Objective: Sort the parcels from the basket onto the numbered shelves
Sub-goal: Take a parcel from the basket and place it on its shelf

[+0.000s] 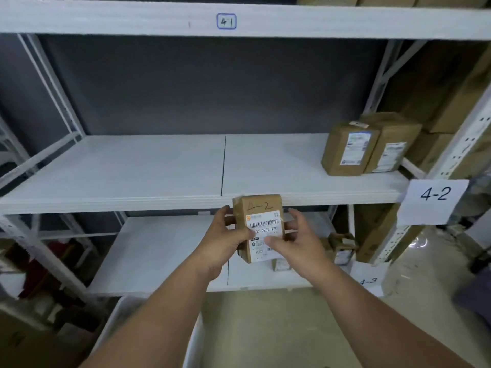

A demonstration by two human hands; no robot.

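I hold a small brown parcel (pixel 259 208) upright in both hands, just in front of the edge of the middle shelf (pixel 159 168). "4-2" is handwritten on its top and a white barcode label covers its front. My left hand (pixel 225 243) grips its left side and my right hand (pixel 295 240) grips its right side and lower front. A paper tag reading 4-2 (pixel 435 200) hangs at the right end of the middle shelf. The beam above carries a 4-1 label (pixel 226 21). A 4-3 tag (pixel 368 280) marks the lower shelf (pixel 159 256).
Two brown parcels (pixel 348 150) (pixel 393 147) stand at the right end of the middle shelf. A small parcel (pixel 341 245) sits on the lower shelf at right. A white basket rim (pixel 117 317) is below my arms. Big cartons (pixel 451 102) fill the rack at right.
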